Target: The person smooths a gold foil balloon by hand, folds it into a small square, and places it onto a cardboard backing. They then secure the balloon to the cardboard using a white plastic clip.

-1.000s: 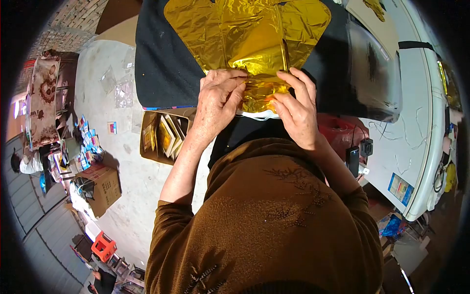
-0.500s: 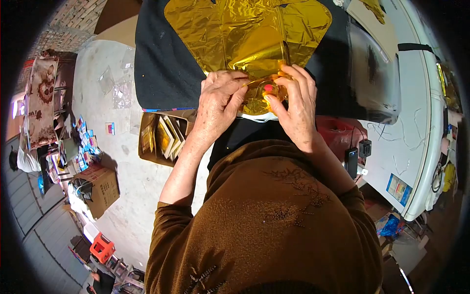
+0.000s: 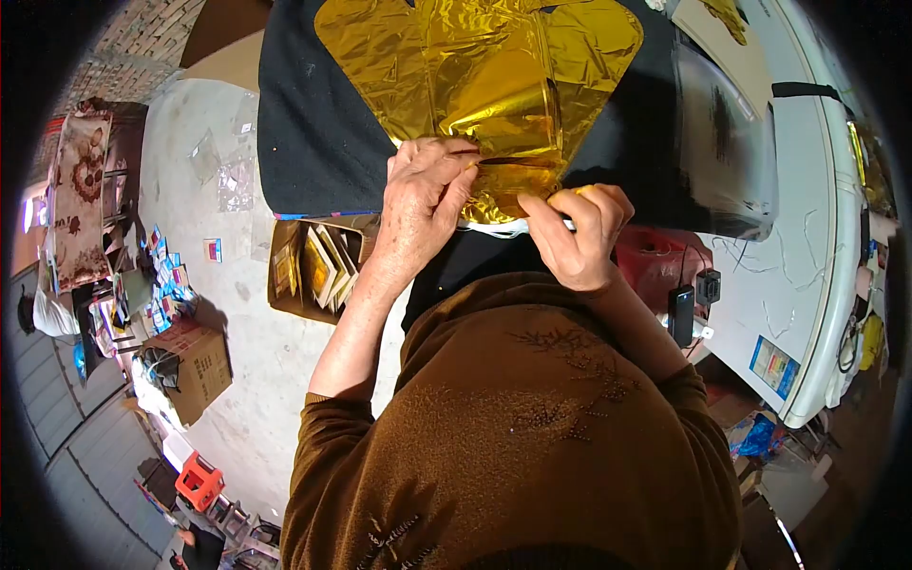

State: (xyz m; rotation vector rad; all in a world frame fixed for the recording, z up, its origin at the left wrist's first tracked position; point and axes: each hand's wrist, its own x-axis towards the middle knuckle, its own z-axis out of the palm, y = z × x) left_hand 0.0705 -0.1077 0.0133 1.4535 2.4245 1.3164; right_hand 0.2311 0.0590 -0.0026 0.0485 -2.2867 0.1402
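Note:
A shiny gold foil sheet [image 3: 489, 76] lies on the black cloth [image 3: 318, 123], its narrow lower end crumpled near the front edge. My left hand [image 3: 427, 195] rests on the left side of that lower end, fingers bent and pressed together on the foil. At the lower right corner of the foil is my right hand [image 3: 578, 233], its fingers curled and the thumb tip against the foil edge. Something white shows under the foil's lower edge, between the hands.
An open box [image 3: 318, 266] of gold and cream packets stands on the floor at the left. Clear plastic [image 3: 724, 133] lies at the right of the cloth. Beyond it is a white surface [image 3: 750, 304] with a black device [image 3: 681, 316] and loose strings.
My right hand has moved down and right, its fingers curling more. The pink spot seen between the hands no longer shows, and the foil there lies flatter. My left hand has barely moved.

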